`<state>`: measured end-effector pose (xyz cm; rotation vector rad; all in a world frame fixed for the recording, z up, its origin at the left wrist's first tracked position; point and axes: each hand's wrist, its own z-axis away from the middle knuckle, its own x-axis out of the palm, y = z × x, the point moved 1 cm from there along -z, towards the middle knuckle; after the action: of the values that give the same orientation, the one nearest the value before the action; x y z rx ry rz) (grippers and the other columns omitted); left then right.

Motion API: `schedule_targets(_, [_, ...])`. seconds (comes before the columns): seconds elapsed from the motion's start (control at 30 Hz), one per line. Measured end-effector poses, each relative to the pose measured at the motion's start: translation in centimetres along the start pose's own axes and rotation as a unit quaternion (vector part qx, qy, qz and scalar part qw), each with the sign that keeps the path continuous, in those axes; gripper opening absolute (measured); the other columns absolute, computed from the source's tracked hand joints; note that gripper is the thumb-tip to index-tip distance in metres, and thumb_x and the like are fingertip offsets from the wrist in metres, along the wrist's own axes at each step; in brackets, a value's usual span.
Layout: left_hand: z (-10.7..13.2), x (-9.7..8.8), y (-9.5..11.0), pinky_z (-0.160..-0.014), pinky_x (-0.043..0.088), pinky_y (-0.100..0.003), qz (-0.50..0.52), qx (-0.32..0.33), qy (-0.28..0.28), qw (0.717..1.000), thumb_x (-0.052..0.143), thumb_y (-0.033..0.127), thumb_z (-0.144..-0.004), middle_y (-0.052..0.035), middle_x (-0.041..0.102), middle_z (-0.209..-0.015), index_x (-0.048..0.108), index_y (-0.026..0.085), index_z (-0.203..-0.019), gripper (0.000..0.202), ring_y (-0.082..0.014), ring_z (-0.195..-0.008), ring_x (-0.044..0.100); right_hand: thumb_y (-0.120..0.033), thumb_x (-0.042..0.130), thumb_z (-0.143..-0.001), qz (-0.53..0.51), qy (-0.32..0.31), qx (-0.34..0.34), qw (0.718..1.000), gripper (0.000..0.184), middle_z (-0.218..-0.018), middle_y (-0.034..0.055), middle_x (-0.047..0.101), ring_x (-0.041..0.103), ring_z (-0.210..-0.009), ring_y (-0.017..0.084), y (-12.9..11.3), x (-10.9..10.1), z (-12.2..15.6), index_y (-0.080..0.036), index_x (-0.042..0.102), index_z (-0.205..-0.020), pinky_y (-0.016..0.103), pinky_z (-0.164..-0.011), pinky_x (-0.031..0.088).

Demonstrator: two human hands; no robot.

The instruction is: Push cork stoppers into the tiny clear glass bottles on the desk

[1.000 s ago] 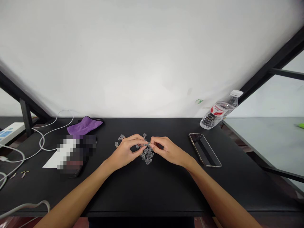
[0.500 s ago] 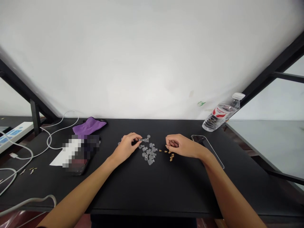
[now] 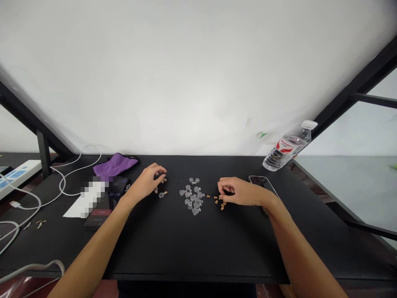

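Note:
Several tiny clear glass bottles (image 3: pixel 192 198) with round bodies and short necks lie in a loose pile on the black tabletop. To the left, a small bottle with a cork in its neck (image 3: pixel 161 194) lies beside my left hand (image 3: pixel 147 182), and more corked ones show partly under its fingers. The thumb and index finger of that hand are apart, with nothing visible between them. On the other side, my right hand (image 3: pixel 236 191) is curled, its thumb and index fingertips closed on a small cork (image 3: pixel 221 197). Several loose corks (image 3: pixel 223 205) lie around those fingertips.
A water bottle (image 3: pixel 287 149) leans at the back right. A phone (image 3: pixel 259 180) lies partly under my right forearm. To the left are a purple cloth (image 3: pixel 115 164), a dark phone (image 3: pixel 107 203), white paper (image 3: pixel 76 208), white cables (image 3: pixel 63 182) and a power strip (image 3: pixel 21 176).
My left hand has moved left from the pile to the corked bottles and its fingers have parted. Bottles at the pile's top have shifted. My right hand stays by the corks, fingertips slightly lower.

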<state>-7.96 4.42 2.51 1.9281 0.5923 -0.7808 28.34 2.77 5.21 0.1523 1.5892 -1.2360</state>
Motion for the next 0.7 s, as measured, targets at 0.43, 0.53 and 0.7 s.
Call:
schedule_targets(0.43, [-0.1,0.9,0.6,-0.071,0.052,-0.027,0.045,-0.009,-0.038,0.998,0.076,0.019,-0.084,-0.0022,0.069,-0.087,0.078,0.022,-0.098,0.014,-0.0159,-0.078,0.067,-0.024,0.053,-0.094,-0.02,0.105,-0.011,0.994,0.019,-0.07,-0.0051,0.041,0.036,-0.064,0.013,-1.5,1.0,-1.0,-0.02,0.052,-0.075,0.026,-0.06,0.031])
schedule_targets(0.53, [-0.1,1.3,2.6,-0.075,0.051,-0.029,0.098,0.021,-0.008,0.995,0.077,0.023,-0.086,-0.0025,0.069,-0.088,0.076,0.021,-0.096,0.011,-0.0157,-0.08,0.065,-0.03,0.053,-0.098,-0.049,0.113,-0.036,0.992,0.023,-0.071,-0.0042,0.043,0.038,-0.065,0.014,-2.9,1.8,-1.4,-0.021,0.052,-0.076,0.027,-0.061,0.033])
schedule_targets(0.7, [0.8,2.5,6.2,-0.076,0.052,-0.031,0.197,0.088,0.02,0.976,0.078,0.026,-0.088,-0.0053,0.069,-0.092,0.075,0.019,-0.095,0.01,-0.0167,-0.082,0.063,-0.04,0.049,-0.105,-0.117,0.099,-0.052,0.987,0.023,-0.078,-0.0023,0.054,0.047,-0.068,0.015,-5.2,3.6,-2.1,-0.022,0.059,-0.095,0.027,-0.065,0.039])
